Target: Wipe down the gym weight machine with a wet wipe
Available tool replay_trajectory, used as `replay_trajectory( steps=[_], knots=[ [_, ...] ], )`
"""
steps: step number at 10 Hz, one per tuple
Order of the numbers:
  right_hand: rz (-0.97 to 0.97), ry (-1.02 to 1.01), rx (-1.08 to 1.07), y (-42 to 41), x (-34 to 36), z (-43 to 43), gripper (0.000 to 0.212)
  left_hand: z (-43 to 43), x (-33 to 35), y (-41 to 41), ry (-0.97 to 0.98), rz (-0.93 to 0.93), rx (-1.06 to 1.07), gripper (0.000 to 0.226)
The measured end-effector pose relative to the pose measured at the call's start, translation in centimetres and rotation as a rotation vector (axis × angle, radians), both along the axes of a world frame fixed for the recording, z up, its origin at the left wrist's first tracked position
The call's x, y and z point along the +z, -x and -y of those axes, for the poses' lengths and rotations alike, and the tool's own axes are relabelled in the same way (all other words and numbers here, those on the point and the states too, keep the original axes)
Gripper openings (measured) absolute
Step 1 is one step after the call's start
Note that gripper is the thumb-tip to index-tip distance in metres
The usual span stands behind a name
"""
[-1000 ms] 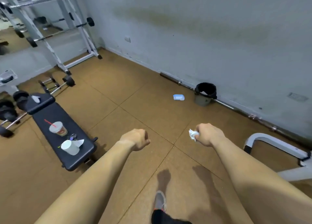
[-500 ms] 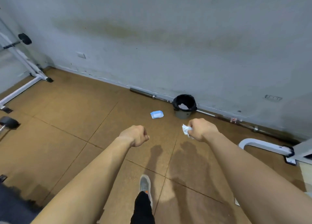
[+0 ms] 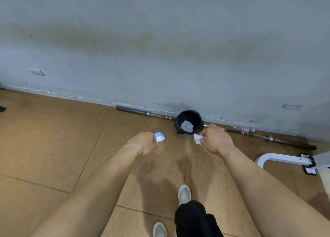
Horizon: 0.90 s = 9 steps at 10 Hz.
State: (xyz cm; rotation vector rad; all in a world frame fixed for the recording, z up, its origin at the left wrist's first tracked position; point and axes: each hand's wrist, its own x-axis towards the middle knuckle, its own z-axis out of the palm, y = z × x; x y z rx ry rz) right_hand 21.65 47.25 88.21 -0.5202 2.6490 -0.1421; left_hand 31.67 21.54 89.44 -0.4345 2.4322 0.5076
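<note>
From the head view, the right hand [image 3: 215, 141] is just in front of the bin [image 3: 177, 125] and a little to its right. Its fingers pinch a crumpled wet wipe [image 3: 197, 139], which hangs short of the rim, not yet over the opening. The left hand [image 3: 142, 143] is on the bin's other side, with its fingers curled in. A pack of wipes [image 3: 159, 136] shows right at the knuckles. We judge it lies on the floor [image 3: 53, 147] beyond the fist and is not held.

The white base of the weight machine [image 3: 278, 160] sits low on the floor, well to the right of the bin.

If we let go from here, the wipe will likely land on the floor in front of the bin. It is light and damp, so it may also cling to the fingers. The barbell [image 3: 135, 110] running behind the bin could roll under a shoe [image 3: 184, 193] if we step in too far.

The wall [image 3: 160, 58] closes off everything behind the bin. The machine base hems in the right side. Left of the bin, past the pack, the floor runs wide and bare.
</note>
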Motion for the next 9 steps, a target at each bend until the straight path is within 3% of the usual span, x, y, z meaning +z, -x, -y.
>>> replay_trajectory(
  steps=[2, 3, 5, 6, 7, 8, 9],
  knots=[
    [0.205, -0.035, -0.037, 13.1, -9.6, 4.0, 0.014, 5.0, -7.3, 13.8, -0.051, 0.023, 0.012, 0.044],
    [0.241, 0.016, -0.097, 19.7, -15.6, 5.8, 0.017, 6.5, -12.5, 20.7, -0.028, 0.044, 0.024, 0.039],
    [0.346, -0.027, -0.074, 30.8, -32.0, 9.7, 0.023, 6.8, -27.1, 30.8, -0.078, 0.052, 0.004, 0.027],
    [0.405, -0.050, -0.187, 35.1, -41.2, 11.0, 0.014, 6.9, -35.6, 33.8, -0.064, 0.108, -0.083, 0.026],
    [0.374, -0.004, -0.370, 37.3, -48.1, 10.8, 0.043, 6.6, -41.7, 35.5, -0.045, 0.108, -0.149, 0.024],
    [0.400, -0.026, -0.483, 37.3, -50.7, 10.6, 0.062, 6.9, -44.9, 36.0, -0.025, 0.155, -0.151, 0.020],
    [0.465, -0.114, -0.452, 35.8, -50.9, 9.5, 0.053, 7.0, -44.6, 35.8, -0.077, 0.188, -0.124, 0.009]
  ],
)
